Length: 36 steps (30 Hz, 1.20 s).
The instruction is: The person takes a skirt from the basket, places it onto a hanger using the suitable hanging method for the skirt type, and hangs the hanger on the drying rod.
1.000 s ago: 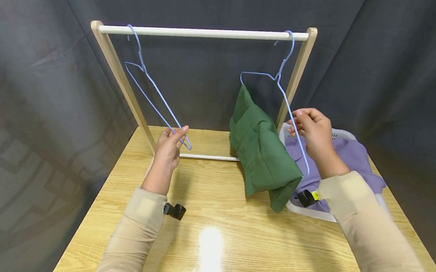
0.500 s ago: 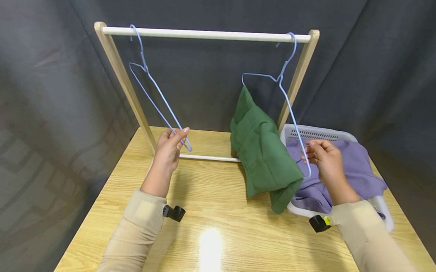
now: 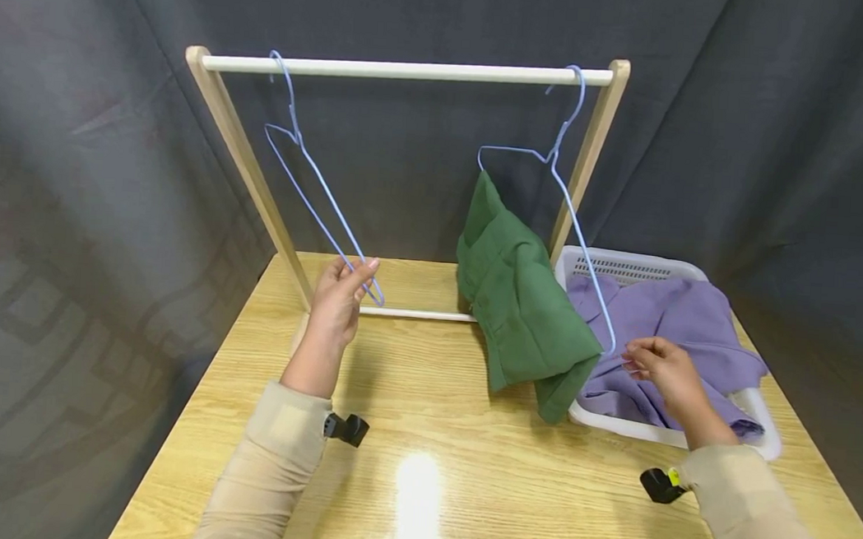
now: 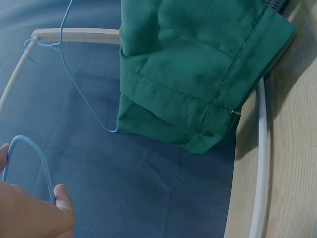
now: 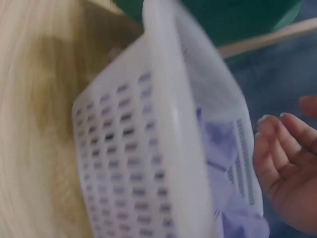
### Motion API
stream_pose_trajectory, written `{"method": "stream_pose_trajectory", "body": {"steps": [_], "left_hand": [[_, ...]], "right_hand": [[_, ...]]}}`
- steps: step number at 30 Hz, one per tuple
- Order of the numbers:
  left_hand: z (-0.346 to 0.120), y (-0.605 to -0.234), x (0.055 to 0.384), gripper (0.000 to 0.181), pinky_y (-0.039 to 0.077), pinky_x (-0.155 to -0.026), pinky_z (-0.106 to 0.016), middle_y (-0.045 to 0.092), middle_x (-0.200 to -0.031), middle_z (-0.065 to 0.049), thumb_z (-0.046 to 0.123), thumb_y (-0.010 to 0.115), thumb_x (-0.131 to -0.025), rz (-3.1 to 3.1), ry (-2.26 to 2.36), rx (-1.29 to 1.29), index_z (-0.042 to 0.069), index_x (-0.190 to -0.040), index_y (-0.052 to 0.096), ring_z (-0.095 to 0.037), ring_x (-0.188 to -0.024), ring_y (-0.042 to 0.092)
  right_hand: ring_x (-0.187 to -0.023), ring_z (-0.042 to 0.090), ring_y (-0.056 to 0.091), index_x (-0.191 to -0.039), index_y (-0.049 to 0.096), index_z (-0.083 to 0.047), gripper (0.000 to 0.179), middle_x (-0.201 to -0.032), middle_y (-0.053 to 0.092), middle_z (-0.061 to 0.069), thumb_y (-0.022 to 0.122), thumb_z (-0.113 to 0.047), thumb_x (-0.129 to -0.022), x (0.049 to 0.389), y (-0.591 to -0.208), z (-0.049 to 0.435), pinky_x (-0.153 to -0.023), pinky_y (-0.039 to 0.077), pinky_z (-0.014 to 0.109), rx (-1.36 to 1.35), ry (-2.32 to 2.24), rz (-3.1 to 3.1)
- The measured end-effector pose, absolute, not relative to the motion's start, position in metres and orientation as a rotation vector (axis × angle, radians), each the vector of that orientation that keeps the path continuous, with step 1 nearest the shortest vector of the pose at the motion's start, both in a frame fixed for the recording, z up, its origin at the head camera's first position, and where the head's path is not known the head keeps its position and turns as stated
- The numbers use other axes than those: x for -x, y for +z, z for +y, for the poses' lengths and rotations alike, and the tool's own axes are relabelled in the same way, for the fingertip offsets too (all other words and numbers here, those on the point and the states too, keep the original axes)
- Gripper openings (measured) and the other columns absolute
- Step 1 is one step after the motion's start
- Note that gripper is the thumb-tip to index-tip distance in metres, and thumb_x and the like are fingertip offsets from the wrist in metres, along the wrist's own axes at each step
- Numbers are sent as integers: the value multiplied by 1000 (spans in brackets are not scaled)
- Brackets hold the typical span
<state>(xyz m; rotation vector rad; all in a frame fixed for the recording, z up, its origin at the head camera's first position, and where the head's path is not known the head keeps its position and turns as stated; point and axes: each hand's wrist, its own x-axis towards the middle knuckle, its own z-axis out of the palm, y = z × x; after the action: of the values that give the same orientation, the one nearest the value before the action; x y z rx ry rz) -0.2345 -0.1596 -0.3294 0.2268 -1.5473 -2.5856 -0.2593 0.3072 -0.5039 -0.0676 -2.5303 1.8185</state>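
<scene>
My left hand (image 3: pixel 336 301) pinches the lower end of a bare blue hanger (image 3: pixel 325 189), whose hook sits over the rack's white bar. In the left wrist view, thumb and fingers (image 4: pixel 63 198) grip that hanger's bent end. A second blue hanger (image 3: pixel 570 212) hangs at the bar's right end, with a green folded garment (image 3: pixel 526 300) draped over it. Beside that hanger's lower tip, apart from it, my right hand (image 3: pixel 666 373) hovers over purple cloth (image 3: pixel 695 319) with loosely bent fingers. The right wrist view shows this hand (image 5: pixel 292 168) holding nothing, near the basket.
The wooden rack's white bar (image 3: pixel 414 72) runs across the back between two posts. A white perforated basket (image 3: pixel 644 431) holding the purple cloth stands on the wooden table (image 3: pixel 423 409) at right. Dark grey curtains (image 3: pixel 433 6) hang behind.
My right hand has moved down and away from the right hanger's arm, over the basket. The left hanger's hook has slid slightly right along the bar, with my left hand still holding it.
</scene>
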Motion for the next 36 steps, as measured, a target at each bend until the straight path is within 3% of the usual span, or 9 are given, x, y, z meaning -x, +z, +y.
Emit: {"method": "stream_pose_trajectory", "body": {"steps": [5, 8, 14, 19, 28, 36], "left_hand": [[-157, -331, 234, 66, 31, -92, -26, 32, -115, -16, -2, 54, -80, -1536, -2580, -228, -8, -131, 12, -16, -94, 43], [-156, -331, 233, 68, 32, -91, -24, 32, -115, -15, -1, 55, -79, -1535, -2586, -232, -7, -131, 11, -17, -97, 42], [-152, -332, 233, 67, 31, -93, -26, 31, -115, -14, 0, 55, -80, -1543, -2594, -222, -7, -131, 12, -18, -98, 41], [-149, -333, 231, 71, 28, -96, -28, 25, -126, -20, 0, 55, -80, -1547, -2603, -215, -7, -132, 7, -23, -110, 35], [-143, -334, 230, 72, 29, -95, -27, 24, -127, -21, 0, 54, -80, -1555, -2617, -212, -7, -133, 5, -25, -111, 34], [-140, -334, 230, 75, 29, -95, -26, 21, -130, -21, 1, 56, -80, -1505, -2652, -214, -6, -133, 4, -25, -114, 35]], "right_hand": [[-73, 4, 51, -107, 45, 11, 38, -97, 55, 18, 47, -22, -89, 216, -434, 272, -64, 45, 25, -6, 1526, -2856], [-77, 6, 49, -107, 45, 13, 32, -98, 54, 22, 47, -14, -88, 206, -419, 262, -66, 43, 27, -77, 1368, -2976], [-89, 32, 50, -108, 43, 17, 33, -100, 49, 30, 53, -3, -82, 204, -430, 264, -72, 43, 37, -204, 1351, -3077], [-96, 42, 44, -108, 42, 18, 41, -105, 45, 33, 59, 0, -76, 203, -438, 264, -74, 43, 40, -274, 1417, -3093], [-98, 45, 44, -107, 46, 18, 42, -106, 47, 33, 61, 4, -70, 207, -447, 262, -78, 41, 47, -519, 1338, -3112], [-87, 29, 51, -102, 55, 11, 35, -97, 57, 22, 62, -3, -71, 207, -449, 261, -73, 42, 35, -588, 1095, -3209]]}}
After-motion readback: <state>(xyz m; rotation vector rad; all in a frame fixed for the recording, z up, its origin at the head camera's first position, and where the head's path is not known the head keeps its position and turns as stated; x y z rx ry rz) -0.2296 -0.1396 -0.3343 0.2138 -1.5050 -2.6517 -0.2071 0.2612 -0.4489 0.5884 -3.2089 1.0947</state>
